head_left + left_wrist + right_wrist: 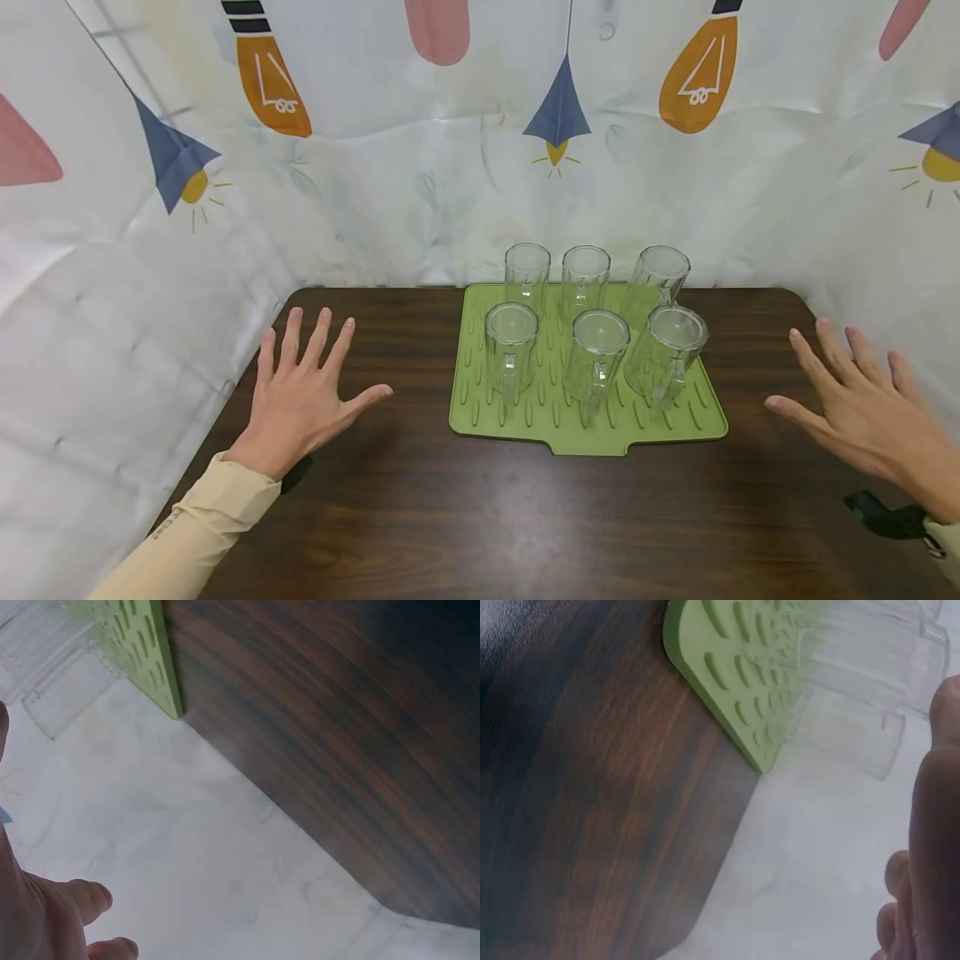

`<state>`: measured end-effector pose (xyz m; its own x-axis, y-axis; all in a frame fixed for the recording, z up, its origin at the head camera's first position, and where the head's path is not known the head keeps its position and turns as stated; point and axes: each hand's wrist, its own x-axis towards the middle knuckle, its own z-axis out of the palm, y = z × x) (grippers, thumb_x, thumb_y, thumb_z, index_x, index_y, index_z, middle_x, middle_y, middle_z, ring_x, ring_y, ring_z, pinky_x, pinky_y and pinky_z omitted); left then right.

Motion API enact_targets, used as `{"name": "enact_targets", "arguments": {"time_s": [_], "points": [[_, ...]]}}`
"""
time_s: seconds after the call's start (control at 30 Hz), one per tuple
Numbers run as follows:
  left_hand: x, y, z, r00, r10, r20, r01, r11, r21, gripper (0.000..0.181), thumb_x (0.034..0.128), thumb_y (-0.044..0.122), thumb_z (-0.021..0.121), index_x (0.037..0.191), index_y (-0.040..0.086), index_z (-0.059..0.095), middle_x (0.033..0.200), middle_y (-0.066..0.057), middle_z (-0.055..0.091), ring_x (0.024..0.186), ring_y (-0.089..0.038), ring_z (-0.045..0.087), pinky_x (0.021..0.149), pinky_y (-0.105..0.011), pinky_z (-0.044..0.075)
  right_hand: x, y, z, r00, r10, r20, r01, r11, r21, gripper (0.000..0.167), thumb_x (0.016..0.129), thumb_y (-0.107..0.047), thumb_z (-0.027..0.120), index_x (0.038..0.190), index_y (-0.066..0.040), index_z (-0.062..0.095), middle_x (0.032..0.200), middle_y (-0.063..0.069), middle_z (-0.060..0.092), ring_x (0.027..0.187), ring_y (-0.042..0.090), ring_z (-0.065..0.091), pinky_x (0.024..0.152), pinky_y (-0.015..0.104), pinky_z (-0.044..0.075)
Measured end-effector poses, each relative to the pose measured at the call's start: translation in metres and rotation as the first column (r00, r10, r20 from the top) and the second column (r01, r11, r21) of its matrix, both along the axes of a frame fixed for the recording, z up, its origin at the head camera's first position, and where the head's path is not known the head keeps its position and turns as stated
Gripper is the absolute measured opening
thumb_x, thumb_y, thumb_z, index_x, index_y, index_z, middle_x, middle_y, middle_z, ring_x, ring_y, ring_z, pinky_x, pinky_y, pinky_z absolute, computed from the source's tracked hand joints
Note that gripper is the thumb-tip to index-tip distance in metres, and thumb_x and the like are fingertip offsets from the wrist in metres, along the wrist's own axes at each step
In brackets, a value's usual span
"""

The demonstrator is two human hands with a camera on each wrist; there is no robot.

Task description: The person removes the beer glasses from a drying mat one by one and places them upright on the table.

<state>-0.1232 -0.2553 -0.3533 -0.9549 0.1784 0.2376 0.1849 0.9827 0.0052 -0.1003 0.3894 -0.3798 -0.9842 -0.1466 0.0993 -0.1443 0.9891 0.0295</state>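
Observation:
Several clear glass mugs stand in two rows on a green ridged mat [540, 425]; the front row holds a left mug [512, 350], a middle mug [597, 354] and a right mug [666, 354], their handles toward the near side. Left of the mat, my left hand [300, 400] is held with fingers spread and nothing in it. My right hand [873, 408], fingers also spread, is to the right of the mat and empty. Parts of the left hand [45, 915] and the right hand [937, 847] show at the edges of the wrist views.
The mat lies on a dark brown wooden table [450, 517], against its far edge. A white curtain [360, 200] printed with lamps and bulbs hangs behind the table and along both sides.

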Motion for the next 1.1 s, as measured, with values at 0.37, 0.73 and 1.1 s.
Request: {"name": "enact_targets", "arguments": {"time_s": [0.37, 0.73, 1.1], "points": [[-0.007, 0.02, -0.001, 0.998, -0.012, 0.064, 0.009, 0.999, 0.038, 0.109, 0.0892, 0.085, 0.048, 0.168, 0.021, 0.007, 0.176, -0.013, 0.006, 0.164, -0.039, -0.012, 0.13, -0.067, -0.003, -0.008, -0.012, -0.011, 0.998, 0.06, -0.024, -0.061, 0.998, -0.019, 0.103, 0.1, -0.063, 0.054, 0.166, -0.013, -0.007, 0.173, 0.018, -0.014, 0.16, 0.048, -0.011, 0.126, 0.072, -0.013], [-0.011, 0.039, -0.012, 0.999, -0.054, 0.007, 0.053, 0.993, 0.108, 0.107, 0.0922, 0.076, 0.056, 0.167, 0.011, 0.015, 0.173, -0.019, 0.02, 0.163, -0.043, 0.003, 0.128, -0.068, 0.011, -0.016, -0.021, -0.02, 0.983, 0.173, -0.068, -0.177, 0.983, -0.051, 0.107, 0.098, -0.059, 0.061, 0.166, -0.005, -0.001, 0.175, 0.016, -0.008, 0.163, 0.027, -0.018, 0.133, 0.049, -0.02], [-0.008, 0.055, -0.028, 0.992, -0.122, -0.019, 0.124, 0.967, 0.222, 0.099, 0.0948, 0.068, 0.06, 0.165, 0.009, 0.023, 0.171, -0.018, 0.028, 0.162, -0.043, 0.013, 0.123, -0.065, 0.022, -0.021, -0.032, -0.042, 0.98, 0.196, -0.013, -0.197, 0.976, -0.098, 0.106, 0.098, -0.057, 0.062, 0.165, -0.002, 0.002, 0.174, 0.023, 0.001, 0.164, 0.035, -0.007, 0.133, 0.054, -0.015]]}}
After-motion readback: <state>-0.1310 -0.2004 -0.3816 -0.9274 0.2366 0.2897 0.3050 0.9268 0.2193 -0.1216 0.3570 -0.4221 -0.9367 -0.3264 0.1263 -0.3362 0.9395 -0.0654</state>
